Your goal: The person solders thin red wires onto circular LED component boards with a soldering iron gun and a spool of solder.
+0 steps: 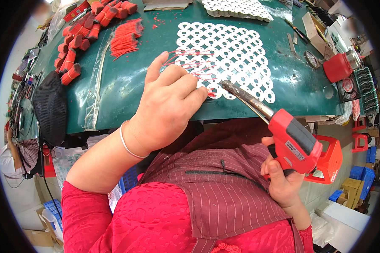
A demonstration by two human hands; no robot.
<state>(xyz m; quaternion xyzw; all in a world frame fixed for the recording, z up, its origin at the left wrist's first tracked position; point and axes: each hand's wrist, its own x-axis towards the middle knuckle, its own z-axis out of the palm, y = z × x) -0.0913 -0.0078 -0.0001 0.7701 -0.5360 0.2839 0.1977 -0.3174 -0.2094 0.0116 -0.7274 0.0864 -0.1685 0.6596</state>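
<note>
A sheet of white ring-shaped circuit boards [253, 68] lies on the green table in front of me. My left hand [166, 103] is over its near left edge, thumb and index finger pinched on a short red wire at a ring in the nearest row. Several red wires [202, 64] stick out leftward from the rings along that side. My right hand [283, 181] grips a red and black soldering gun [294, 141], fingers around its handle. The gun's metal tip points up and left, just above the nearest rings, close to my left fingertips.
Loose red wires [126, 37] lie in a heap at the far left, beside tied red wire bundles [70, 73]. More white boards [238, 10] are stacked at the back. A black mesh cap [50, 105] hangs at the table's left edge. Tweezers [297, 31] and a red container [337, 68] are at right.
</note>
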